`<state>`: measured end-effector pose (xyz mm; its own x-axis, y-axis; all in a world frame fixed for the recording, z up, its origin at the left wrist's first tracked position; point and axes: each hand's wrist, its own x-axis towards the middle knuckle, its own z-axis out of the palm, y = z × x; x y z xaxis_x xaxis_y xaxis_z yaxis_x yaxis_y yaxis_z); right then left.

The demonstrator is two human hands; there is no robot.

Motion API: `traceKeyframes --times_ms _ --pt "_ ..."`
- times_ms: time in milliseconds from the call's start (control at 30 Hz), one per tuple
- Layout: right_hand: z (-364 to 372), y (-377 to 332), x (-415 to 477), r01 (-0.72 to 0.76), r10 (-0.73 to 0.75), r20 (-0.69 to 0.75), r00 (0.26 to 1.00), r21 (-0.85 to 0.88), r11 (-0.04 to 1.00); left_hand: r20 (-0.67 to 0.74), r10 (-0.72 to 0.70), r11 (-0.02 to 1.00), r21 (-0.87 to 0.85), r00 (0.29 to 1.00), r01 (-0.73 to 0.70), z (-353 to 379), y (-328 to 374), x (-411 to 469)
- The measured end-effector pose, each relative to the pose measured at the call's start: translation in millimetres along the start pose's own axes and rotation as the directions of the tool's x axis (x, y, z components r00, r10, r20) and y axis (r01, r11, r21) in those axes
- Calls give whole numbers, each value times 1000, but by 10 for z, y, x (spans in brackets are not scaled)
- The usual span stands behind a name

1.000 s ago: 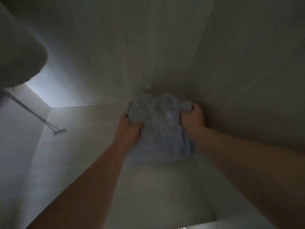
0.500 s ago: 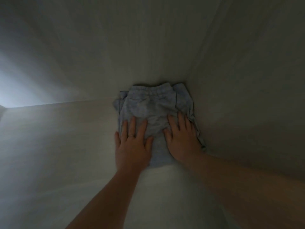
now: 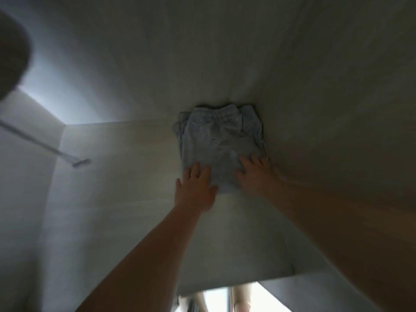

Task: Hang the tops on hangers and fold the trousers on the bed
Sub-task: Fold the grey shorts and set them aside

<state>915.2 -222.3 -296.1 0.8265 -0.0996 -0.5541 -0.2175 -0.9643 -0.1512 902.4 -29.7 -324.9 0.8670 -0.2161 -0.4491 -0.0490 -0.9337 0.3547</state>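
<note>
Shelf: trousers under flat fingers

trousers: I can read no label, brand or print on the pale blue fabric; it is dim and blurred.
shelf under the trousers: I see no text, number or sign.

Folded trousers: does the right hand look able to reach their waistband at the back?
Probably yes. The right hand rests flat on the near end of the folded trousers, and nothing lies between it and the waistband; the side panel merely runs close alongside.
</note>
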Motion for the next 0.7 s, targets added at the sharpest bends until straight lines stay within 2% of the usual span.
traceKeyframes --times_ms 67,133,200,300,467,600,700 --pt "46 -68 -411 18 -18 -5 1000 72 997 71 -21 995 -100 997 28 64 17 -387" --pt "59 -138 -842 59 -57 -33 998 58 997 168 -53 981 -176 984 83 118 61 -786" --pt "46 -201 -1281 108 -105 -94 990 21 994 197 -81 969 -215 977 123 118 113 -1154" --pt "45 -230 -1928 151 -142 -190 971 37 988 121 -75 959 -262 990 105 22 155 -1654" --pt "39 -192 -2785 224 -202 -233 951 71 972 -48 -88 955 -287 995 71 -338 226 -2467" --pt "13 -162 -3256 368 -334 -262 905 90 925 -209 -118 957 -285 971 55 -527 308 -3099" --pt "42 -96 -3508 491 -458 -218 862 130 861 -302 -194 923 -380 933 69 -528 463 -3562"
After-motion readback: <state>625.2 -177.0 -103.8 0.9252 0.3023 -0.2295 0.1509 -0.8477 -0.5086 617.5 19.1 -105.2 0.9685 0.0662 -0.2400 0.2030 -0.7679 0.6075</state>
